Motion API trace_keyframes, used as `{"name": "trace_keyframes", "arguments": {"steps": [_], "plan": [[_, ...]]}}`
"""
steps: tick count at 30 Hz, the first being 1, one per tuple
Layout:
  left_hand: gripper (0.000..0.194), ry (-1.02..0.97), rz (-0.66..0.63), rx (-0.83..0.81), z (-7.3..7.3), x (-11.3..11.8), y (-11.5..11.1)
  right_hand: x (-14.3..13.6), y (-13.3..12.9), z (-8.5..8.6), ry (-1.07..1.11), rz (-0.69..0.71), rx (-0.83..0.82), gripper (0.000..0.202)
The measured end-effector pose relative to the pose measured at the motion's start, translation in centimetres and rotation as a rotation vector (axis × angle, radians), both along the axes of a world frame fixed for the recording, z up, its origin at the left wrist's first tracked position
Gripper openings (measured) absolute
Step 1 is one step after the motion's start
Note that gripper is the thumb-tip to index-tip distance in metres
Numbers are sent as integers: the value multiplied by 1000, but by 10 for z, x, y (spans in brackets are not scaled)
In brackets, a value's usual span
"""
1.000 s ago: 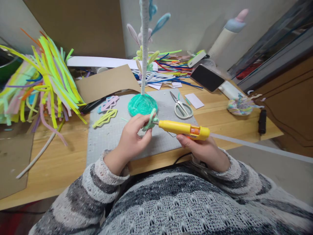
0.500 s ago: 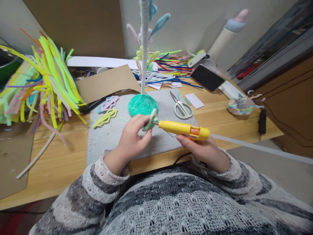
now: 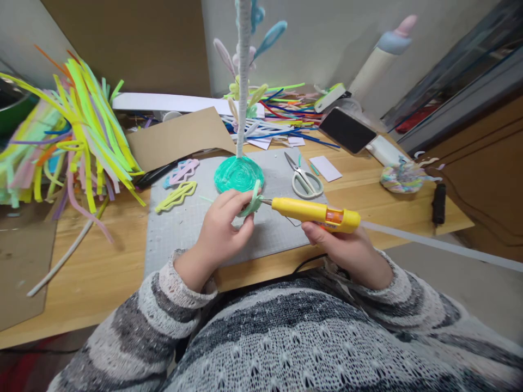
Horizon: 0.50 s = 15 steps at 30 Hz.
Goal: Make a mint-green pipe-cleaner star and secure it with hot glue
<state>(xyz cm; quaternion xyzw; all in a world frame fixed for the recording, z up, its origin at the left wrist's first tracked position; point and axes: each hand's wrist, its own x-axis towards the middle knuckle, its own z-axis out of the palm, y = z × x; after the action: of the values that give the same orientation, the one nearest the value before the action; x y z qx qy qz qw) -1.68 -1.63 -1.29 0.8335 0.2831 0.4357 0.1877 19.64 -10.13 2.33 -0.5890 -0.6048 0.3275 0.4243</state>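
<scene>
Between the thumb and fingers of my left hand (image 3: 223, 234) is a bent green pipe cleaner (image 3: 255, 200), partly hidden by the fingers. My right hand (image 3: 351, 250) is wrapped round a yellow hot glue gun (image 3: 302, 209), with a long glue stick (image 3: 433, 244) sticking out of its back. The gun's metal nozzle points left, close beside the green loop. Just behind my left hand stands a round green coiled base (image 3: 232, 177) with a white wrapped stem (image 3: 243, 81) rising from it. Looped pastel pipe-cleaner shapes show behind the stem.
Zigzag yellow pipe cleaners (image 3: 175, 197) and scissors (image 3: 304, 179) lie on the grey cutting mat (image 3: 183, 234). A big bundle of pipe cleaners (image 3: 77, 130) fills the left side. At the back right are a phone (image 3: 347, 130) and, farther right, a pastel fuzzy piece (image 3: 402, 177).
My right hand has drawn the glue gun slightly right, so its nozzle sits farther from the fingers of my left hand. The left hand stays almost still with the green pipe cleaner.
</scene>
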Motion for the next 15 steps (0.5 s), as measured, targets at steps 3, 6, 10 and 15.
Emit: {"name": "trace_keyframes", "arguments": {"steps": [3, 6, 10, 15], "plan": [[33, 6, 1, 5, 0, 0, 0, 4, -1, 3, -6, -3, 21, 20], [33, 3, -4, 14, 1, 0, -1, 6, -3, 4, -25, 18, 34, 21], [36, 3, -13, 14, 0, 0, -1, 5, -3, 1, 13, -12, -16, 24], [37, 2, -30, 22, -2, -1, 0, 4, -1, -1, 64, 0, -24, 19]]}}
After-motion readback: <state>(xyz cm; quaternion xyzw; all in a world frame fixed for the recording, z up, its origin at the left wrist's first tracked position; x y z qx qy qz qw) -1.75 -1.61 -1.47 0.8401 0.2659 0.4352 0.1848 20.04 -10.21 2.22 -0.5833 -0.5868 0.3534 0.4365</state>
